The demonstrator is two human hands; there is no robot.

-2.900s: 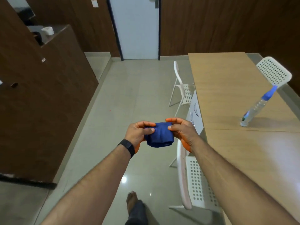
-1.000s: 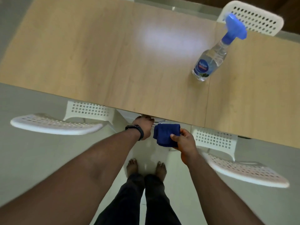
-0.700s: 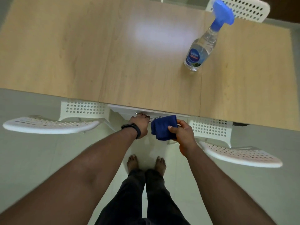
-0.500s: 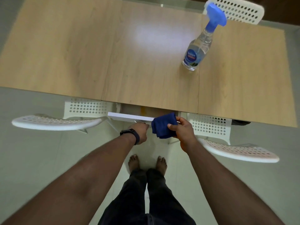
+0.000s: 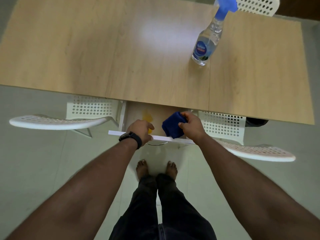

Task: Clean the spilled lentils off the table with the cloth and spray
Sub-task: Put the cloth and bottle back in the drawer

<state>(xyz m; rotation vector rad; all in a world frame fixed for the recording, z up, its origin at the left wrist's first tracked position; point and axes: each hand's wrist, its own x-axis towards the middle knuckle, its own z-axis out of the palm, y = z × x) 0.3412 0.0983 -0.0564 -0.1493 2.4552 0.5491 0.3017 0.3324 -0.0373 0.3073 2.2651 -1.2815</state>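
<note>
- Under the near edge of the table (image 5: 121,49), a white drawer (image 5: 124,118) is standing pulled out, its front panel facing the person
- Left hand (image 5: 140,129) is resting over the drawer's front edge, fingers curled down on the inner side; black watch (image 5: 131,137) is sitting on that wrist
- Can't tell whether the left fingers are actually gripping the panel or just hooked over it
- Right hand (image 5: 191,125) is gripping the folded blue cloth (image 5: 173,126), thumb on the near side, fingers wrapping the far side
- Cloth is hovering over the right part of the open drawer, just above the front panel; contact with the drawer floor not clear
- Yellow patch (image 5: 148,116) is showing on the drawer floor, between the two hands; blurry, can't tell what it is
- Spray bottle (image 5: 207,44) is standing upright on the tabletop, far right side, well apart from both hands; clear body, blue trigger head, blue label
- Two white perforated chairs are sitting tucked at the near side, left chair (image 5: 69,118) and right chair (image 5: 233,135), flanking the drawer
- Third white chair (image 5: 256,6) is showing at the far edge behind the bottle
- Person is standing barefoot on the pale floor (image 5: 34,161), dark trousers, directly in front of the drawer
</note>
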